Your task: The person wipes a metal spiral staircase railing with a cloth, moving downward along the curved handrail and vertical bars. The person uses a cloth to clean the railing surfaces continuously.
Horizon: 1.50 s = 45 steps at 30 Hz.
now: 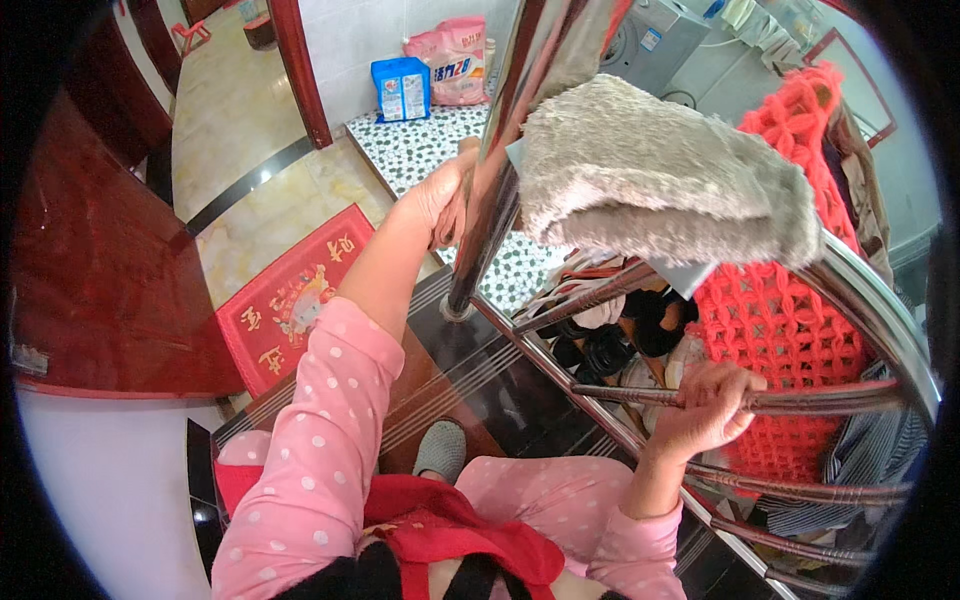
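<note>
My left hand [444, 196] reaches forward to a thick metal newel post [491, 195] of the stair railing; its fingers are partly hidden behind the post, so its hold is unclear. My right hand [716, 409] is closed around a slim metal baluster [817, 399] lower on the railing. A grey fluffy cloth [660, 172] is draped over the top of the railing, between and beyond my hands. Behind the balusters, a red knitted piece with an open mesh [780, 322] hangs down, close to my right hand.
Dark stair treads [517, 405] lie below, with a grey slipper [441, 450] on my foot. A red doormat [296, 300] lies at the left. Shoes [607, 352] sit beyond the railing. A blue pack [402, 90] and a pink detergent bag [457, 64] stand on the pebble-patterned floor.
</note>
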### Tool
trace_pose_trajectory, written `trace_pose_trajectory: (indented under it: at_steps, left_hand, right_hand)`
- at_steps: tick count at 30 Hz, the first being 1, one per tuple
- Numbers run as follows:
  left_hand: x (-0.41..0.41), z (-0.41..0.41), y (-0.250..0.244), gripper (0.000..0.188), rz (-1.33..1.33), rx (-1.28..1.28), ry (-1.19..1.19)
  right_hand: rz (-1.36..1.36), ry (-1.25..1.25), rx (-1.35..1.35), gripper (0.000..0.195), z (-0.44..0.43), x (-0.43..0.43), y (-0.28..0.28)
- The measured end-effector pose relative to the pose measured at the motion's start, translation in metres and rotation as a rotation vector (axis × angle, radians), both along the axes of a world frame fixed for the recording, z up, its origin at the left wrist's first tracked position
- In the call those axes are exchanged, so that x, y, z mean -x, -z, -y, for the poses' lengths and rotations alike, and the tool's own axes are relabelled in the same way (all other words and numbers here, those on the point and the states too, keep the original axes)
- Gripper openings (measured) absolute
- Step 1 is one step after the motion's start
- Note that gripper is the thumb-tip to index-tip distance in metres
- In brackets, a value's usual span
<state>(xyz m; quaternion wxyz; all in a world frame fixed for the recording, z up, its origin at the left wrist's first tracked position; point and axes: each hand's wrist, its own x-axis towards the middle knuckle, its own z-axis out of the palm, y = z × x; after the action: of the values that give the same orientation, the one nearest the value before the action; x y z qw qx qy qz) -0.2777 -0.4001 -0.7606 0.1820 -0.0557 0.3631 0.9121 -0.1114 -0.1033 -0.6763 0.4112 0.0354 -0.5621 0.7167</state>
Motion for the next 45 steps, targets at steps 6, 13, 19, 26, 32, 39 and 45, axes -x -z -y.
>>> trace_pose_trajectory:
  at_steps: [6,13,19,26,32,39,45]
  left_hand:
    - [0.030,-0.005,0.114,0.049,0.049,-0.015,0.233]
    - [-0.013,-0.020,0.265,0.049,0.320,-0.051,-0.363]
    - [-0.036,-0.041,0.143,0.049,0.376,-0.284,-0.569]
    - [-0.071,-0.043,-0.073,0.076,-0.125,-0.203,-0.453]
    - [-0.073,-0.054,-0.074,0.058,-0.232,-0.213,-0.583]
    - [-0.051,-0.051,0.032,0.054,0.209,-0.153,-0.663]
    - [-0.054,-0.048,0.232,0.061,0.449,-0.015,-0.770]
  right_hand:
    - [-0.046,-0.075,-0.044,0.025,-0.008,0.001,0.004]
    - [-0.040,0.023,-0.059,0.025,-0.005,0.004,0.009]
    - [-0.072,-0.102,-0.052,0.019,-0.003,0.002,0.013]
    - [0.068,-0.166,0.004,0.021,-0.001,-0.005,-0.002]
    - [0.048,-0.151,0.015,0.021,0.001,-0.004,-0.002]
    - [0.034,-0.125,0.007,0.023,-0.001,-0.005,0.002]
    - [-0.015,-0.075,-0.052,0.027,0.006,0.000,-0.001]
